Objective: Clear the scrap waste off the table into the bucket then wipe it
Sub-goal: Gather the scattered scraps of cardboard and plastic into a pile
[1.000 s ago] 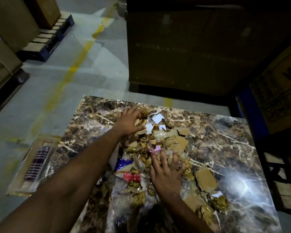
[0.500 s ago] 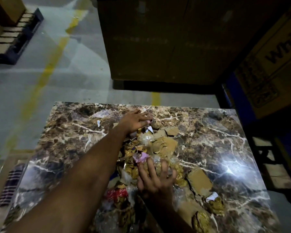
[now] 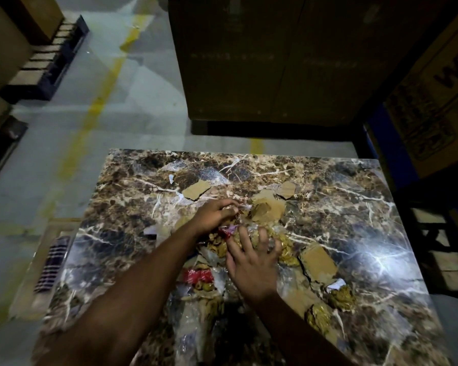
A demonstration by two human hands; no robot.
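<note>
A heap of scrap waste (image 3: 217,249) lies in the middle of the brown marble table (image 3: 341,202): clear plastic film, gold crumpled wrappers, a red wrapper and cardboard bits. My left hand (image 3: 213,213) curls over the far side of the heap and rakes scraps together. With spread fingers, my right hand (image 3: 251,256) presses on the plastic and gold wrappers at the near side. Loose cardboard pieces (image 3: 196,190) lie beyond the hands, and another cardboard piece (image 3: 319,260) lies to the right. No bucket is in view.
A striped cloth (image 3: 52,262) lies in a shallow cardboard tray on the floor left of the table. Large cardboard boxes (image 3: 275,62) stand just beyond the table's far edge and at the right. Pallets with boxes (image 3: 43,56) are at the far left.
Both hands have drawn the scraps nearer and closer together; my left hand came back from the far part of the heap, leaving cardboard pieces behind it. The camera has tilted and shifted.
</note>
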